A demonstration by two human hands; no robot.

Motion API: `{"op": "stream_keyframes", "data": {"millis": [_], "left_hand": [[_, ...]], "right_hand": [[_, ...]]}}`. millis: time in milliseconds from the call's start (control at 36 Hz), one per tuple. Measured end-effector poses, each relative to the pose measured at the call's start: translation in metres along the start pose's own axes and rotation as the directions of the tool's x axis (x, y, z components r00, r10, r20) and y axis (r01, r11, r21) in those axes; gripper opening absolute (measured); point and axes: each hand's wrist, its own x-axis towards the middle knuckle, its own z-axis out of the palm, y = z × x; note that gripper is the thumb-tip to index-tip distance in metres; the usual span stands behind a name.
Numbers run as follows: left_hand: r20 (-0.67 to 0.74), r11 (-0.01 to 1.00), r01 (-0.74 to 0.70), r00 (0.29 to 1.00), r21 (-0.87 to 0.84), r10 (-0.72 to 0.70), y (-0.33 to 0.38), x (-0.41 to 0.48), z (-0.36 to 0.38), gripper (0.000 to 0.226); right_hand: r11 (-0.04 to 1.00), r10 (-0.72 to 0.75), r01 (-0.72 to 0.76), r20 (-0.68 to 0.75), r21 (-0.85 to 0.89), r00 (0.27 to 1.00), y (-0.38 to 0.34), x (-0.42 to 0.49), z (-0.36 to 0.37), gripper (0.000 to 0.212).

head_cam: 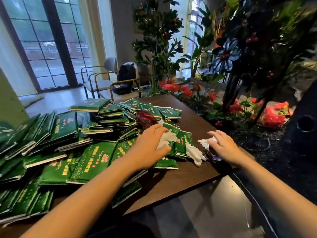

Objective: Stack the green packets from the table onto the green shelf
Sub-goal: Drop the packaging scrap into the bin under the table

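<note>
Packets (96, 157) lie heaped across the left and middle of the table (193, 121). A wrapped ball (145, 118) sits on the heap's far side. In front of it, the left hand (151, 148) holds a tissue (165, 140) over the packets. A loose tissue (194, 152) lies just to its right. Further right, the right hand (223, 146) grips a crumpled tissue (204, 142). Chairs (103, 83) stand behind the table, a backpack (127, 74) on one, with flowers (187, 91) to their right.

We see the left hand (151, 146) pinching a white tissue (165, 140) over green packets (96, 155); the right hand (223, 146) grips a crumpled tissue (205, 143).
</note>
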Motion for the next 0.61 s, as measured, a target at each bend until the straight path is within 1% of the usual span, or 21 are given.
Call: {"op": "stream_keyframes", "data": {"millis": [83, 111, 167, 194, 278, 333, 389, 472, 556, 611], "left_hand": [[0.078, 0.967, -0.035, 0.997, 0.253, 0.016, 0.002, 0.007, 0.008, 0.07], [0.102, 0.95, -0.039, 0.995, 0.309, 0.007, 0.003, 0.007, 0.01, 0.071], [0.141, 0.928, -0.047, 0.99, 0.368, -0.006, 0.005, 0.011, 0.014, 0.072], [0.158, 0.922, -0.039, 0.987, 0.385, -0.024, 0.004, 0.012, 0.015, 0.071], [0.184, 0.908, -0.008, 0.98, 0.418, -0.075, 0.002, 0.015, 0.02, 0.067], [0.193, 0.908, 0.018, 0.975, 0.419, -0.108, -0.001, 0.015, 0.026, 0.065], [0.188, 0.909, 0.032, 0.975, 0.416, -0.121, -0.003, 0.014, 0.028, 0.063], [0.136, 0.901, 0.01, 0.988, 0.435, -0.076, -0.005, 0.013, 0.027, 0.062], [0.066, 0.893, 0.012, 0.997, 0.45, -0.047, -0.005, 0.015, 0.026, 0.062], [0.055, 0.873, 0.003, 0.998, 0.487, -0.034, -0.006, 0.015, 0.028, 0.063]], "right_hand": [[0.996, 0.059, -0.064, 0.076, 0.06, 0.995, -0.002, -0.005, 0.005, 0.057], [0.996, 0.064, -0.07, 0.101, 0.06, 0.993, -0.008, -0.01, 0.006, 0.062], [0.998, 0.053, -0.057, 0.102, 0.041, 0.993, -0.012, -0.012, 0.011, 0.067], [0.999, 0.043, -0.046, 0.103, 0.025, 0.994, -0.015, -0.014, 0.011, 0.069], [1.0, 0.029, -0.028, 0.109, -0.013, 0.994, -0.023, -0.021, 0.009, 0.09], [1.0, -0.005, 0.008, 0.107, -0.029, 0.994, -0.028, -0.026, 0.008, 0.098], [0.998, -0.037, 0.041, 0.104, -0.04, 0.994, -0.033, -0.03, 0.008, 0.097], [0.995, -0.086, 0.089, 0.1, -0.032, 0.991, -0.039, -0.033, 0.011, 0.091], [0.99, -0.115, 0.12, 0.077, -0.072, 0.99, -0.04, -0.033, 0.018, 0.105], [0.978, -0.145, 0.15, 0.045, -0.144, 0.988, -0.038, -0.031, 0.024, 0.105]]}}
